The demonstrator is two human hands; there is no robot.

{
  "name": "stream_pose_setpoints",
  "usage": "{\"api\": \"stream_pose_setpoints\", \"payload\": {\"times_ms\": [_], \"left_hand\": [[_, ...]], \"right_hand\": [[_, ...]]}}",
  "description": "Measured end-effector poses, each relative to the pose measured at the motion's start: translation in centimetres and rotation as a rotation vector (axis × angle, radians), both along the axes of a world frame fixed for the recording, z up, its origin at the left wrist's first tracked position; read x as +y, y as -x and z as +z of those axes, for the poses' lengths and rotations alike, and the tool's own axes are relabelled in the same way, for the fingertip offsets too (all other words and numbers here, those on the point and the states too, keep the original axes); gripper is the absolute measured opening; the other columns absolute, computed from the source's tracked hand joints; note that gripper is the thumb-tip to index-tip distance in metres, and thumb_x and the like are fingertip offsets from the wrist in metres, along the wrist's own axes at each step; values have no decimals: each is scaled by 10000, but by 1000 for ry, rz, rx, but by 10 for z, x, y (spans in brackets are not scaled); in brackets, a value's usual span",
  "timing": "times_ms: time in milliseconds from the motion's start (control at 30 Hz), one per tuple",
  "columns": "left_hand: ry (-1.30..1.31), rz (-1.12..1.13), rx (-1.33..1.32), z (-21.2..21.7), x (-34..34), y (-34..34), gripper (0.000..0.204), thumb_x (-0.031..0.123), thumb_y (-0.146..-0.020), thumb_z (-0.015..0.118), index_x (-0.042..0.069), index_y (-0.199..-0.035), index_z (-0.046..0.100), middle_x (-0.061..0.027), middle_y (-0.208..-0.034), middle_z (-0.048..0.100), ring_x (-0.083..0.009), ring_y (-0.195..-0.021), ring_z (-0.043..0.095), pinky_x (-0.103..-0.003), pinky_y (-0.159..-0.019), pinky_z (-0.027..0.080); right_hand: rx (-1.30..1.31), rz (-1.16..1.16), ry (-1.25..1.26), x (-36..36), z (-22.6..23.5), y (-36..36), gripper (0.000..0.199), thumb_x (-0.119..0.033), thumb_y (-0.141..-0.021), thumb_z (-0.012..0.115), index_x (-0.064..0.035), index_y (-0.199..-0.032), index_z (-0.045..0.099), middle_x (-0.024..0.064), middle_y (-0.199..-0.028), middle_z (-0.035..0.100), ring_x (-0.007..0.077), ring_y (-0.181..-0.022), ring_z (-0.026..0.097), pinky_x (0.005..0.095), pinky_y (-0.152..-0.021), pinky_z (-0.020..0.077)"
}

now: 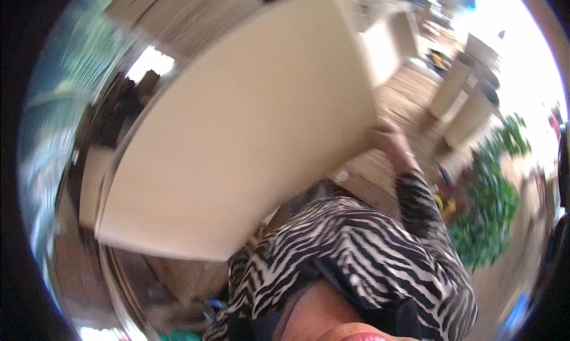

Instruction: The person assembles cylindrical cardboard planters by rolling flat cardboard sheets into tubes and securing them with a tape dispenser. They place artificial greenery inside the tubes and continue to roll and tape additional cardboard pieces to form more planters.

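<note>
A large, stiff-looking cream sheet (pixel 237 127) fills the middle of the head view, tilted and blurred by motion; its material is unclear. At the sheet's right edge is my right hand (pixel 393 144), its fingers closed around that edge and partly hidden by it. A zebra-striped sleeve covers my right arm. My left arm runs down behind the lower edge of the sheet, so the left hand does not show.
Beyond my right hand lies a slatted wooden surface (pixel 409 94). Beige tube-like rolls (pixel 454 89) stand at the far right, with a leafy green plant (pixel 490 204) nearer. Brown wood-like planks (pixel 184 20) stretch across the upper left. Blurred bluish sheeting (pixel 53 121) borders the left side.
</note>
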State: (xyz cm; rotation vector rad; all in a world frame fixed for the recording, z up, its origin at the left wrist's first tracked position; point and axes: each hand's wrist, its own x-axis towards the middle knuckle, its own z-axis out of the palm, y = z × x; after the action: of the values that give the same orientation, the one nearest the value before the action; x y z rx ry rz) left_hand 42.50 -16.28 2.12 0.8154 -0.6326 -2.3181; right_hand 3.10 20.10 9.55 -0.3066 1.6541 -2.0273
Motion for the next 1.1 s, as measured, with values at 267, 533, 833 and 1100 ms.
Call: {"api": "stream_pose_setpoints", "payload": {"times_ms": [267, 533, 833, 1100], "left_hand": [[242, 159, 126, 40, -26, -7, 435, 138, -917, 583, -13, -1313, 486, -139, -1261, 587, -270, -1093, 591, -385, -957, 498], [1360, 218, -631, 116, 3, 128, 432, -30, -929, 432, 72, -1335, 539, -85, -1303, 584, -185, -1211, 535, -316, -1062, 386], [2311, 161, -1239, 98, 31, 181, 564, -97, -743, 548, 90, -1274, 504, -171, -1296, 485, -351, -1228, 483, -473, -1022, 417], [1071, -583, -1070, -58, 5, 252, 992, 489, -826, 698, 38, -1510, 139, -247, -1431, 405, -338, -1284, 455, -415, -1042, 392]], "right_hand": [[-133, -250, 73, 95, -152, 15, 389, -57, -880, 590, 7, -1262, 546, 58, -1163, 621, 193, -1012, 584, 335, -840, 490], [-281, -298, 77, 124, -244, 21, 376, -95, -891, 612, -28, -1256, 554, 71, -1115, 639, 213, -979, 614, 343, -834, 509], [-447, -291, 209, 155, -225, 10, 405, -41, -888, 569, -40, -1290, 520, 63, -1077, 643, 214, -925, 624, 360, -804, 525], [-467, -199, 250, 161, -231, -1, 409, -38, -885, 556, -32, -1291, 515, 67, -1061, 644, 233, -932, 616, 388, -840, 511]]}}
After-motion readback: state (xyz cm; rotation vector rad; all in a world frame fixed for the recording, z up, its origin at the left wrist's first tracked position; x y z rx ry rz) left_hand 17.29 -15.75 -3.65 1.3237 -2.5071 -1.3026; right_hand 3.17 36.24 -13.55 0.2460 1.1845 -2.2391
